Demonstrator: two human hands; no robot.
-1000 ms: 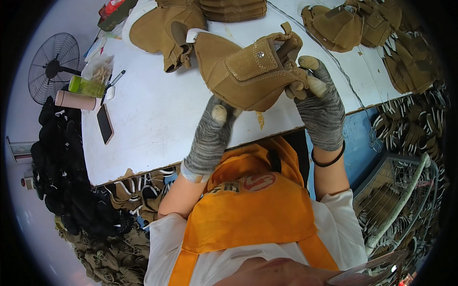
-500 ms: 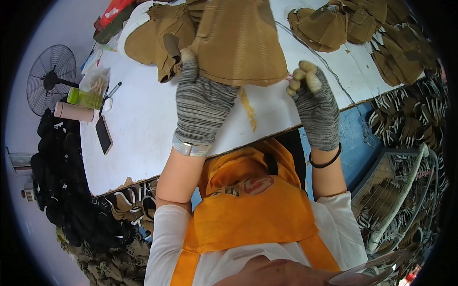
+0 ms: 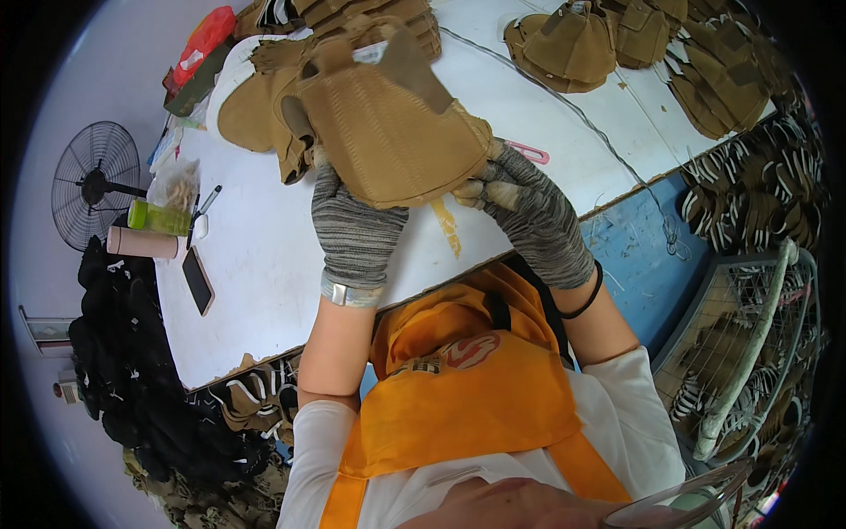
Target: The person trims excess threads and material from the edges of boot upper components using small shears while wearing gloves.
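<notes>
As we look down over the white table (image 3: 256, 317), we find the brown boot piece (image 3: 397, 132) lifted above it near twelve o'clock, its stitched face turned toward us and its curved edge lowermost. Our left hand (image 3: 359, 225), at ten o'clock in a grey striped glove, grasps the piece along its lower left side; most of the fingers are hidden behind the material. Our right hand (image 3: 538, 216), at two o'clock in a matching glove, pinches the lower right corner, its pale fingertips curled around the edge. Just beyond those fingers we see a pink handle (image 3: 529, 152), though we cannot tell whether it lies on the table or is tucked into the hand. A second boot piece with a white edge (image 3: 242, 115) lies just to the left of the held one, toward ten or eleven o'clock, and past it a red bag (image 3: 207, 40) sits in a green box (image 3: 187, 99). More brown pieces (image 3: 564, 53) lie at one o'clock, and a grey cable (image 3: 573, 108) crosses the table between them and our right hand. Around nine o'clock we have a phone (image 3: 198, 280), a pink bottle (image 3: 141, 242), a green cup (image 3: 154, 218) and a pen (image 3: 211, 199), with a fan (image 3: 92, 187) farther out. A dark heap (image 3: 132, 353) stands between eight and nine, a wire basket (image 3: 705, 344) between three and four, and our orange apron (image 3: 476, 406) fills the space near six.
</notes>
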